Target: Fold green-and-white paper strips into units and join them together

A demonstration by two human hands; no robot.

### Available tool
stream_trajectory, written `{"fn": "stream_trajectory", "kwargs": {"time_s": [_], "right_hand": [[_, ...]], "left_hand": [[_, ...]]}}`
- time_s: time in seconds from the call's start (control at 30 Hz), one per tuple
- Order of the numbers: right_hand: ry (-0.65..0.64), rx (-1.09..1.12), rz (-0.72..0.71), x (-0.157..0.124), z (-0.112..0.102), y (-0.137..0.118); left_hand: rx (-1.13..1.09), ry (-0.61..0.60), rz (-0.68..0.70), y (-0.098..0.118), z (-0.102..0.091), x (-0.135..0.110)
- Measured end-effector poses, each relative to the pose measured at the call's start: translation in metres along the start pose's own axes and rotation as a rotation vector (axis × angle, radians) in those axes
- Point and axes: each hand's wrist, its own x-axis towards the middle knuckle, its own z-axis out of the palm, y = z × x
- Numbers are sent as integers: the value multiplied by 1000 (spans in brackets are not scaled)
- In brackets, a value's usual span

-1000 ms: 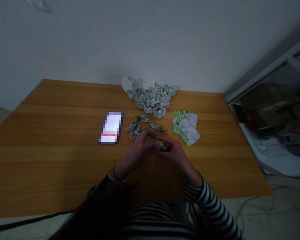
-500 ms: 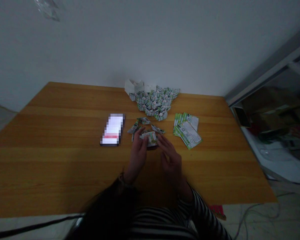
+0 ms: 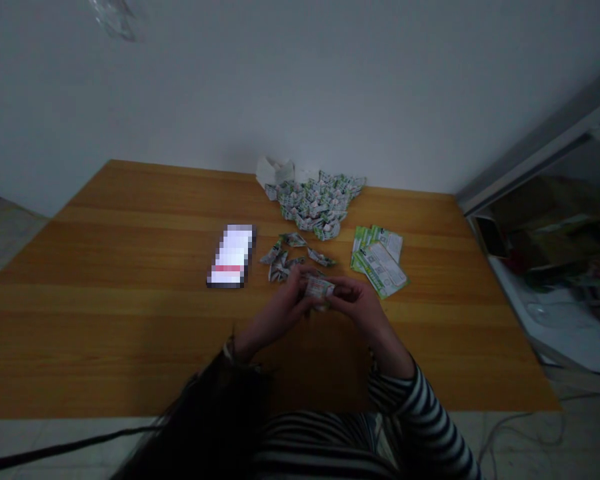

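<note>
Between my two hands is a small folded paper piece (image 3: 320,288), white and green with print on it. My left hand (image 3: 295,297) pinches its left side, and my right hand (image 3: 355,300) grips its right side with thumb and fingers. Just beyond my hands lie several loose folded paper pieces (image 3: 279,264) of the same print. Farther back, a joined mass of folded paper pieces (image 3: 315,203) rests against the wall end of the table. To the right sits an overlapping pile of flat printed cards (image 3: 381,267), green and white.
A phone with a lit, pixelated screen (image 3: 231,257) lies left of the folded pieces on the wooden table (image 3: 130,300). Crumpled white paper (image 3: 275,172) touches the back of the folded mass. At right stands a shelf with another phone (image 3: 490,237) and clutter. A wall closes off the back.
My hands have closed in on the folded paper piece, lifting it nearer to me, with both thumbs now on it. The whole view has shifted slightly.
</note>
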Motion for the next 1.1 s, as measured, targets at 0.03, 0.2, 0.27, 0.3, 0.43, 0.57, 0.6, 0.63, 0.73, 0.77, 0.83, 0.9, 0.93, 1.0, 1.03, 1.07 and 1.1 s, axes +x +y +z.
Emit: {"fn": "stream_trajectory", "kwargs": {"time_s": [0.03,0.2,0.27,0.3,0.43,0.57,0.6,0.63,0.73,0.77,0.83,0.9,0.93,1.0,1.03,1.07,1.1], "right_hand": [[-10,-27,-17,0,-1,0],[-7,-58,-25,-3,-1,-2],[29,-79,-35,-4,0,-2],[45,-94,-45,-4,1,-2],[74,-97,-63,-6,3,-3],[66,-85,-52,-6,2,-3],[66,-88,-52,-6,1,-2],[70,-91,-55,-6,1,-2],[73,-90,-68,-6,1,-3],[70,-88,-72,-7,1,-4],[69,-87,-81,-8,1,-5],[69,-97,-89,-9,1,-5],[62,-102,-90,-9,0,-5],[4,-97,-71,-10,-2,-2],[-40,-82,-54,-9,-2,-1],[-84,-62,-35,-9,-3,1],[-121,-48,-20,-8,-3,2]], "left_hand": [[87,-25,47,1,-3,0],[354,-88,144,2,-10,1],[400,-85,148,1,-9,1],[416,-90,152,1,-7,1],[423,-75,167,-1,-2,1],[431,-49,171,-2,-1,1],[435,-37,161,-3,-1,1],[436,-22,144,-3,-2,2],[438,-7,90,-2,-4,2],[437,-20,88,-2,-5,2],[428,-56,102,0,-6,2],[402,-70,124,0,-7,3],[384,-72,135,0,-7,3],[341,-80,161,-2,-6,4],[319,-79,178,-2,-6,4],[302,-75,191,-3,-5,4],[290,-71,199,-4,-5,5]]}}
